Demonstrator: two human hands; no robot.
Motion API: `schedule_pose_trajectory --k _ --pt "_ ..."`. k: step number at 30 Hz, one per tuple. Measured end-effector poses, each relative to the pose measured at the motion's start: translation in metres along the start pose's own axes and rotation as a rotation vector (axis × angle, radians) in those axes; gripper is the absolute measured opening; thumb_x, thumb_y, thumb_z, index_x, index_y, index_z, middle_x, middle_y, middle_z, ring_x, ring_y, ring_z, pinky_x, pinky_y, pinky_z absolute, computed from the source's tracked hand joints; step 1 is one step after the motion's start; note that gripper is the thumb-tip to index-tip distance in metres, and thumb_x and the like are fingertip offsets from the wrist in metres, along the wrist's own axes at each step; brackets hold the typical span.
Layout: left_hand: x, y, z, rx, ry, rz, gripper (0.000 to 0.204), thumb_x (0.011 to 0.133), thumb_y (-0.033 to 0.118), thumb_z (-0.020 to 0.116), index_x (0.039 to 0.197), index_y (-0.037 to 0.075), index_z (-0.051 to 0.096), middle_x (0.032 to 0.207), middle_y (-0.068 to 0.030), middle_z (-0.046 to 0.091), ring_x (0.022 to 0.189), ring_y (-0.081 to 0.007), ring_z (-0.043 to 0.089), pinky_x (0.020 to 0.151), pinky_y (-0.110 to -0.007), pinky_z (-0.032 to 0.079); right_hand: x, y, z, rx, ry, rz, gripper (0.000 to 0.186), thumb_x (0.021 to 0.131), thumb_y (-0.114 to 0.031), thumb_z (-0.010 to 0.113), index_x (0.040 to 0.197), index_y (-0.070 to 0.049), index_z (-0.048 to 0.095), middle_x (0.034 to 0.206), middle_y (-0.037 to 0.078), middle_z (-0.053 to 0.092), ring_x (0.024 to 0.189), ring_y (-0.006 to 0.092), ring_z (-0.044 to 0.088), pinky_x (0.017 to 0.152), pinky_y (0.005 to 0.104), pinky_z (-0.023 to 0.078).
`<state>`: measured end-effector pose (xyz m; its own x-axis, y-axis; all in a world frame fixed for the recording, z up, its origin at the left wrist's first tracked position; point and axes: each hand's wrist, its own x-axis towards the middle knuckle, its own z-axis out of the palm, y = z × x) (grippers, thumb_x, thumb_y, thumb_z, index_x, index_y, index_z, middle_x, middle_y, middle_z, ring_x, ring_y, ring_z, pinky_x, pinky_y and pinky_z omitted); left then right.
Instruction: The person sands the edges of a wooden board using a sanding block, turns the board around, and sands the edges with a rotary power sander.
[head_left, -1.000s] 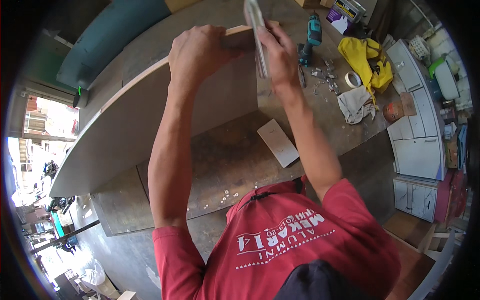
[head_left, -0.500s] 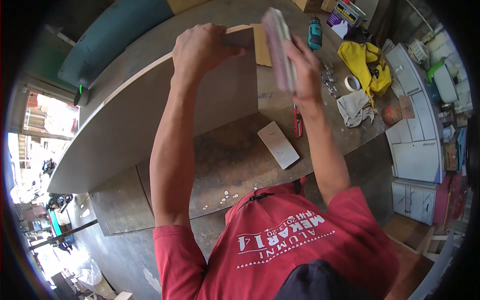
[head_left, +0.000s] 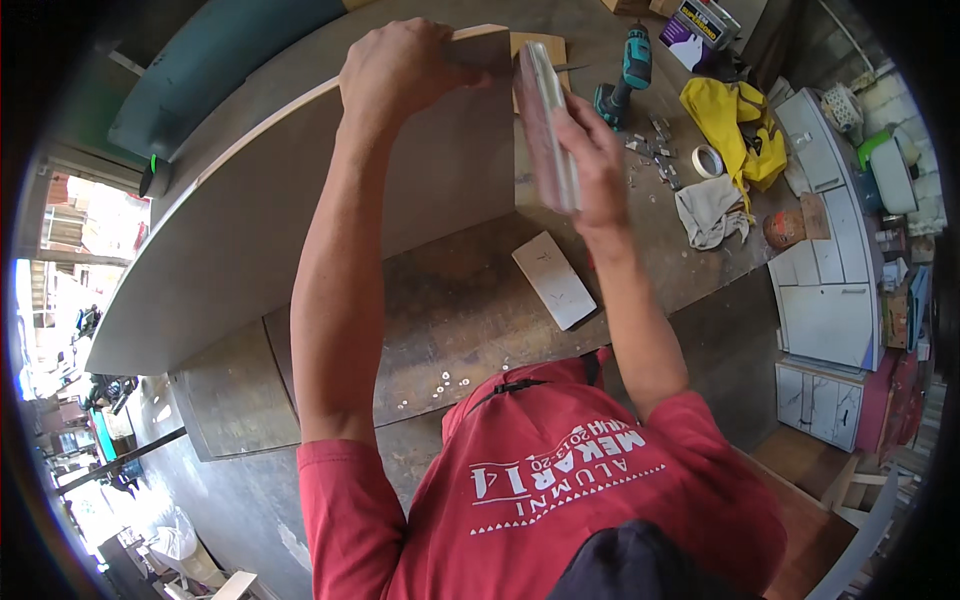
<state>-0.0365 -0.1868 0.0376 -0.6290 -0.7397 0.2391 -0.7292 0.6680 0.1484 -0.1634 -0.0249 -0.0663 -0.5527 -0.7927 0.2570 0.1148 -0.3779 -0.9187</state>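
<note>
A long grey panel point(head_left: 290, 200) with a pale top edge and a curved left end stands upright on the workbench point(head_left: 430, 310). My left hand point(head_left: 395, 68) is closed over that top edge near its right end, thumb against the near face. In my right hand point(head_left: 597, 170) is a sanding block point(head_left: 545, 130), layered, with a pinkish-brown face turned toward the panel. The block is upright beside the panel's right end; whether they touch I cannot tell. A white rectangular board piece point(head_left: 555, 281) lies flat below my right hand.
Behind my right hand stands a teal cordless drill point(head_left: 632, 68). Metal hinges point(head_left: 655, 150), a tape roll point(head_left: 707, 161), a grey cloth point(head_left: 712, 212) and a yellow cloth point(head_left: 735, 120) lie at the right. Small white discs point(head_left: 447, 380) dot the bench's near edge. White cabinets point(head_left: 825, 300) stand far right.
The sanding block in my right hand has moved down and slightly left, toward the panel's right end. My left hand keeps its grip. The whole view has shifted slightly.
</note>
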Motion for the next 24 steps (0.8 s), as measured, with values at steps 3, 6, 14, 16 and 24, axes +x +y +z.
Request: schedule_pose_trajectory --k 3,6,14,16,24 --pt "0.003 0.001 -0.002 -0.001 -0.02 -0.014 0.067 0.064 0.059 0.087 0.117 0.019 0.078 0.101 -0.0088 0.078 0.098 -0.0295 0.074 0.085 -0.042 0.058 0.026 0.005 0.0 0.041 0.005 0.068 0.043 0.102 -0.028 0.061 0.135 0.0 0.06 0.119 0.003 0.066 0.106 0.0106 0.062 0.091 0.0252 0.048" --pt "0.004 -0.009 0.005 0.02 0.021 0.032 0.075 0.065 0.067 0.083 0.117 0.014 0.077 0.099 -0.0129 0.077 0.094 -0.0318 0.074 0.083 -0.044 0.057 0.023 -0.004 0.003 0.076 0.074 0.104 0.042 0.102 -0.028 0.061 0.134 -0.001 0.062 0.118 0.003 0.067 0.104 0.011 0.063 0.09 0.0247 0.048" --pt "0.01 -0.006 0.001 0.007 -0.013 0.012 0.067 0.066 0.061 0.085 0.114 0.015 0.078 0.099 -0.0115 0.077 0.095 -0.0308 0.074 0.083 -0.043 0.058 0.026 0.012 0.009 -0.054 0.075 -0.028 0.047 0.097 -0.03 0.066 0.133 0.001 0.065 0.107 0.005 0.069 0.095 0.0111 0.061 0.084 0.0268 0.049" --pt "0.008 -0.007 -0.001 -0.003 -0.03 0.021 0.066 0.065 0.061 0.085 0.111 0.014 0.079 0.096 -0.0122 0.077 0.093 -0.0314 0.074 0.081 -0.043 0.058 0.025 0.001 0.009 -0.07 0.012 -0.001 0.045 0.097 -0.029 0.066 0.13 0.001 0.066 0.108 0.006 0.07 0.095 0.0116 0.062 0.084 0.0266 0.049" --pt "0.0 -0.001 0.002 -0.015 0.072 0.081 0.057 0.067 0.059 0.085 0.098 0.012 0.079 0.083 -0.0121 0.075 0.082 -0.0322 0.073 0.076 -0.044 0.057 0.04 0.001 0.011 -0.045 0.041 0.064 0.046 0.096 -0.028 0.067 0.132 0.001 0.066 0.108 0.007 0.071 0.095 0.0128 0.064 0.085 0.028 0.051"
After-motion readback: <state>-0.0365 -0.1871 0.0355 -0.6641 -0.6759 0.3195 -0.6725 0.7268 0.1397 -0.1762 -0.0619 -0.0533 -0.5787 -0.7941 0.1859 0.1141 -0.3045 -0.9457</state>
